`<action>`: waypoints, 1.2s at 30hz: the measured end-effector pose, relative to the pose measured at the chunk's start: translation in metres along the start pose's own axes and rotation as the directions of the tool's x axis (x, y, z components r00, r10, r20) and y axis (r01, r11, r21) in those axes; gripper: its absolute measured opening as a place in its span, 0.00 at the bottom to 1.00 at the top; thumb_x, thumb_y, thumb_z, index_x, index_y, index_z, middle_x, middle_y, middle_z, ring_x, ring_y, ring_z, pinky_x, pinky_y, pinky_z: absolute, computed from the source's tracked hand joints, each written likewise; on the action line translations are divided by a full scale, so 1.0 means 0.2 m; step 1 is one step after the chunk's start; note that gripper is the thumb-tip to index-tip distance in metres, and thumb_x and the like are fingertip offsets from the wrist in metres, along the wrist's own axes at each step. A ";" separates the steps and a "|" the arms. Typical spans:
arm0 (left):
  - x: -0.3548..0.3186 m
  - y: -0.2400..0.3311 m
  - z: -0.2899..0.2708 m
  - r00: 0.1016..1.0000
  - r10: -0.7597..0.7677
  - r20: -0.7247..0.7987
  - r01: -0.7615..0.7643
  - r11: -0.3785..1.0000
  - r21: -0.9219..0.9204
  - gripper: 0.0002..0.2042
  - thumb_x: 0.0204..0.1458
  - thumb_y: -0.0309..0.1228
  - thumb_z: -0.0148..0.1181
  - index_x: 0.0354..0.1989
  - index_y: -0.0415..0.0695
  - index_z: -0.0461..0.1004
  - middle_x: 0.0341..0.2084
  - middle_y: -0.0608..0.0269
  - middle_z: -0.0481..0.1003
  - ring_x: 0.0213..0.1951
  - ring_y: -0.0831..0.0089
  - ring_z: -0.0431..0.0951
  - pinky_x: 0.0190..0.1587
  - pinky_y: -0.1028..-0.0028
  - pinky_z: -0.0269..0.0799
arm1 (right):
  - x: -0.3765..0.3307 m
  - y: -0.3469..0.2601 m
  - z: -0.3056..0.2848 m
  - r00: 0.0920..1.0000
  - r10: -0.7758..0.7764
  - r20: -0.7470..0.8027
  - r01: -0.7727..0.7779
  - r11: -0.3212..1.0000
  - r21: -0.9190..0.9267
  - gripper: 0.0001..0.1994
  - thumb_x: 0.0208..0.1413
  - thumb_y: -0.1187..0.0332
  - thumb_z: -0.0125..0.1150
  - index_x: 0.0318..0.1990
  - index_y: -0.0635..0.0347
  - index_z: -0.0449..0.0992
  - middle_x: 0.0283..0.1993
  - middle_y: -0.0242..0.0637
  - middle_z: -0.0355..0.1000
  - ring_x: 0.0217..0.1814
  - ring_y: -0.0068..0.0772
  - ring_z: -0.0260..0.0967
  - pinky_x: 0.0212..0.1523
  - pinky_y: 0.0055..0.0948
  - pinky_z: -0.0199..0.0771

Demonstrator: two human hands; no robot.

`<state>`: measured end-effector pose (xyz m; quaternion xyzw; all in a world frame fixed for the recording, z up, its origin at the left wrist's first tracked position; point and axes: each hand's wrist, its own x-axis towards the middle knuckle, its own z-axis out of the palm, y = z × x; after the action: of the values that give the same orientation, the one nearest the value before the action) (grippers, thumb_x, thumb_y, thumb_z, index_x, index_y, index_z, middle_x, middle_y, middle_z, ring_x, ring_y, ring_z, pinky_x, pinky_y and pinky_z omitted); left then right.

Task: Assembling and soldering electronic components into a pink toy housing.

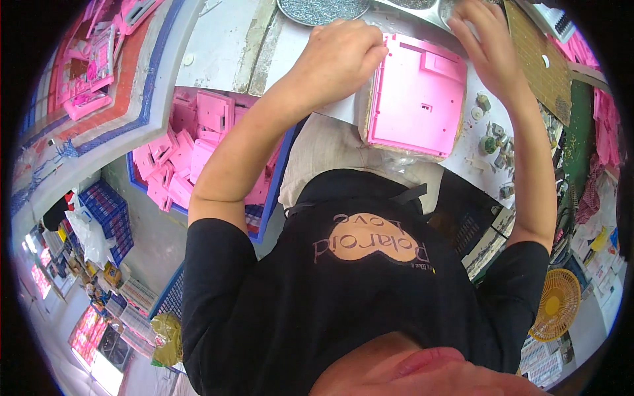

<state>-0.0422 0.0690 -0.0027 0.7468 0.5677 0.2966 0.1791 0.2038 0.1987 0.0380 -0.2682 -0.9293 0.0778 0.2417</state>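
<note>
A pink plastic housing panel lies on a padded block on the white worktable, its recessed side facing up. My left hand is closed beside the panel's far left corner, thumb against the edge. What its curled fingers hold, if anything, is hidden. My right hand reaches past the panel's far right corner, over a shiny metal tray. Its fingers are bent and apart, and I see nothing held in them. A round metal dish full of small silver screws stands just beyond my left hand.
A blue crate full of pink plastic parts stands to my left. Small metal and plastic parts lie right of the panel. Brown board covers the far right. More pink parts lie at far left; a yellow basket sits lower right.
</note>
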 end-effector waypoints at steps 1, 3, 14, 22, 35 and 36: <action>0.02 0.00 0.00 0.999 0.020 0.035 -0.022 0.998 0.065 0.11 0.61 0.37 0.54 0.37 0.43 0.79 0.35 0.52 0.79 0.43 0.50 0.78 0.48 0.51 0.71 | -0.06 0.03 -0.02 0.998 0.052 0.032 -0.054 0.998 0.041 0.05 0.57 0.68 0.67 0.36 0.60 0.79 0.40 0.35 0.77 0.51 0.42 0.70 0.54 0.40 0.68; 0.05 0.00 0.00 0.992 0.055 0.109 -0.075 0.980 0.186 0.12 0.61 0.37 0.55 0.39 0.43 0.80 0.35 0.53 0.80 0.43 0.50 0.79 0.47 0.51 0.72 | -0.17 0.05 -0.01 0.994 0.099 0.040 -0.102 0.992 0.075 0.06 0.58 0.68 0.67 0.35 0.59 0.79 0.40 0.34 0.77 0.54 0.42 0.67 0.57 0.39 0.65; 0.23 0.08 -0.08 0.887 -0.094 0.452 -0.047 0.956 0.291 0.11 0.58 0.35 0.58 0.36 0.40 0.82 0.32 0.48 0.82 0.37 0.51 0.83 0.42 0.55 0.78 | -0.22 0.07 0.03 0.983 0.100 0.157 -0.120 0.985 0.123 0.06 0.55 0.68 0.70 0.36 0.59 0.82 0.41 0.32 0.76 0.55 0.37 0.65 0.59 0.36 0.64; 0.25 -0.11 -0.20 0.972 -0.232 -0.037 0.234 0.966 0.111 0.13 0.54 0.39 0.63 0.31 0.39 0.79 0.30 0.45 0.78 0.37 0.48 0.78 0.42 0.52 0.72 | -0.03 0.12 -0.05 0.996 -0.002 0.090 -0.006 0.997 0.078 0.07 0.56 0.67 0.70 0.38 0.60 0.81 0.42 0.34 0.77 0.52 0.36 0.69 0.57 0.36 0.67; 0.15 -0.36 -0.19 0.953 -0.162 -0.254 0.237 0.925 0.297 0.10 0.52 0.33 0.63 0.29 0.38 0.81 0.30 0.45 0.77 0.39 0.47 0.77 0.45 0.51 0.70 | 0.70 -0.17 0.55 0.941 0.003 0.337 0.123 0.928 -0.351 0.10 0.52 0.65 0.59 0.29 0.56 0.86 0.36 0.38 0.82 0.49 0.41 0.75 0.50 0.42 0.73; 0.16 -0.39 -0.17 0.951 -0.124 -0.283 0.219 0.916 0.337 0.10 0.53 0.33 0.62 0.28 0.38 0.80 0.30 0.45 0.77 0.39 0.47 0.77 0.45 0.51 0.70 | 0.70 -0.17 0.55 0.944 -0.004 0.330 0.137 0.915 -0.379 0.10 0.53 0.65 0.58 0.29 0.55 0.86 0.35 0.38 0.82 0.49 0.41 0.75 0.50 0.43 0.73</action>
<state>-0.1162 0.1198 -0.0164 0.6693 0.6948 0.2630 -0.0114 0.0304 0.2441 0.0075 -0.2612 -0.9616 -0.0785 0.0300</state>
